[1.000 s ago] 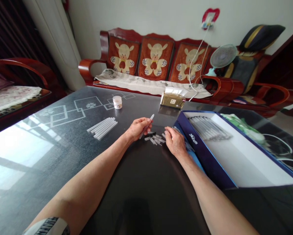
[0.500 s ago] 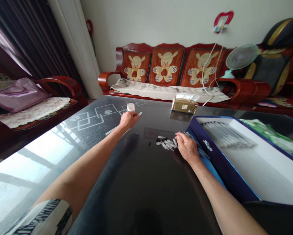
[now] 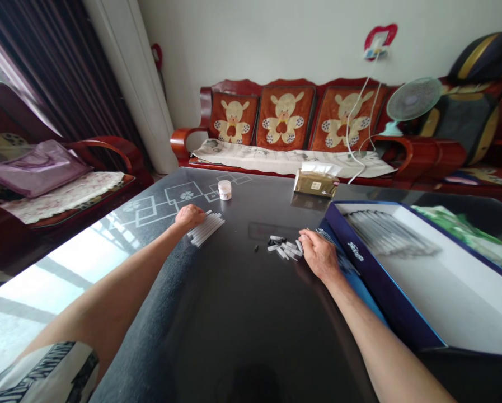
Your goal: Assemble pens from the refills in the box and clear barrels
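Note:
My left hand (image 3: 191, 216) is closed at the far end of a row of slim white tubes (image 3: 206, 229) lying side by side on the dark table. The tip of one tube pokes out by its fingertips. Beyond them stands a small round white tub (image 3: 224, 190). My right hand (image 3: 321, 256) is closed in a pinch, resting at the right of a loose pile of short whitish caps (image 3: 291, 249) and small black pieces (image 3: 275, 242). What its fingers hold is hidden. A single black piece (image 3: 256, 248) lies left of the pile.
A blue-edged open box (image 3: 406, 291) with several grey-clear pens (image 3: 387, 232) inside takes up the right side. Thin rods (image 3: 327, 235) lie against it, behind my right hand. A gold tissue box (image 3: 315, 183) stands at the table's far edge, before a red wooden sofa (image 3: 192, 134).
My left hand has moved left and toward me, from in front of the white tub to the row of tubes, with the white tube it held. My right hand has barely moved.

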Demonstrator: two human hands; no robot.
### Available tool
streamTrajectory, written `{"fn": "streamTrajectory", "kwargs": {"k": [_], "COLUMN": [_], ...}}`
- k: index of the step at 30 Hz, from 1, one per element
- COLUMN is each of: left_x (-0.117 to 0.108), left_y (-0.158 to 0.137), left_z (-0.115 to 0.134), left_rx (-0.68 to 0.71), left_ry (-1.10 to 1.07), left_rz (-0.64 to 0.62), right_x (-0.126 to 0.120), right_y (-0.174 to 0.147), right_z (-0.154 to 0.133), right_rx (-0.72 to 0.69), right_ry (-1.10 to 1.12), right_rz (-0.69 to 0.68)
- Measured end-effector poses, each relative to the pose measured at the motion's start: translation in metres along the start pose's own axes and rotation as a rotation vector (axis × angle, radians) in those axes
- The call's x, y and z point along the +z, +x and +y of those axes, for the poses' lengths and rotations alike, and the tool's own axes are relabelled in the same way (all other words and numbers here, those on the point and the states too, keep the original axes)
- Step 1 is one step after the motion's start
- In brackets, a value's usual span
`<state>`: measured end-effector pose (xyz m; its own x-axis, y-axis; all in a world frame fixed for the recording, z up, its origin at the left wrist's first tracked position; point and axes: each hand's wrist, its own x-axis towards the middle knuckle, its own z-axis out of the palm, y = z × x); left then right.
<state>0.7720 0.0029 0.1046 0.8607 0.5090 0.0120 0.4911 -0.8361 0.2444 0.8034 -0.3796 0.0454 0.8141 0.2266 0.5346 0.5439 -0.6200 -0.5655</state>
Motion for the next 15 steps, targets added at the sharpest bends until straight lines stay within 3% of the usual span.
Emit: {"fn": "streamTrajectory", "kwargs": {"k": [6,10,12,15], "left_x": [0.001,0.004,0.005,0.012], "left_y": [-0.006,-0.003,-0.006,-0.021], "left_z": [0.0,-0.001,0.006,0.035], "left_rx": [0.079,0.061,0.055,0.149], "left_ry": [0.047,0.111,0.135,0.085], "left_rz": [-0.015,-0.013,0.05,0.269], "right_x": [-0.001,-0.002,-0.001,0.002], "right_y": [-0.002,-0.002,-0.002,-0.003], "right_z": [-0.005,-0.005,-0.003,-0.002], "right_rx": [-0.038,-0.038,-0.013,0.04], "right_ry": [-0.008,0.0,0.004,-0.002], "right_rz": [-0.009,0.002,0.028,0.054]}}
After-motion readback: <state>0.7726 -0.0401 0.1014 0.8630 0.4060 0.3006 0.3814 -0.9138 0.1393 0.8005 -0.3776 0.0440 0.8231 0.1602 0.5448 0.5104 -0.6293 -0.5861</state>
